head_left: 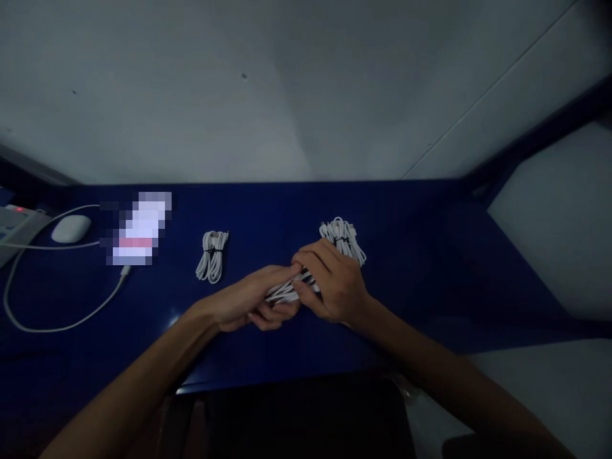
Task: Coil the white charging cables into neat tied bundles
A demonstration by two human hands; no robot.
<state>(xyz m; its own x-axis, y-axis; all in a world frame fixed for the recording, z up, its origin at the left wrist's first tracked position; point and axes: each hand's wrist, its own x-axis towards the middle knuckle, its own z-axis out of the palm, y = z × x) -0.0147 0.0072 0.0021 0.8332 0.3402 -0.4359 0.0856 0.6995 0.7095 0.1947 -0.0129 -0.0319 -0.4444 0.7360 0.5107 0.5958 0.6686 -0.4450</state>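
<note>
Fingers [306, 262] of the right hand [335, 287] are curled closed over a white cable bundle [287, 292], pinching it from above near its far end; left hand [248, 305] grips the same bundle from below and the side, fingers wrapped shut around the near end. The bundle sits between both hands, held just above the blue desk [421, 280], roughly centre. I can't tell whether a tie is on it yet; the hands cover most of it. Just behind the right hand lies a pile of white cables [343, 239], at least one with a dark tie around its middle, touching or nearly touching the knuckles. Well to the left, one coiled cable [211, 255] lies alone on the desk, folded and cinched with a dark tie, so it looks finished. My read: one bundle done and set aside, one in hand mid-way, and the pile by the right hand either waiting or partly done; which, I can't say from here. Farther left: a blurred-out bright item [138, 228], a white mouse [71, 228] and a loose white lead [57, 322] looping across the desk. Room is dim.
</note>
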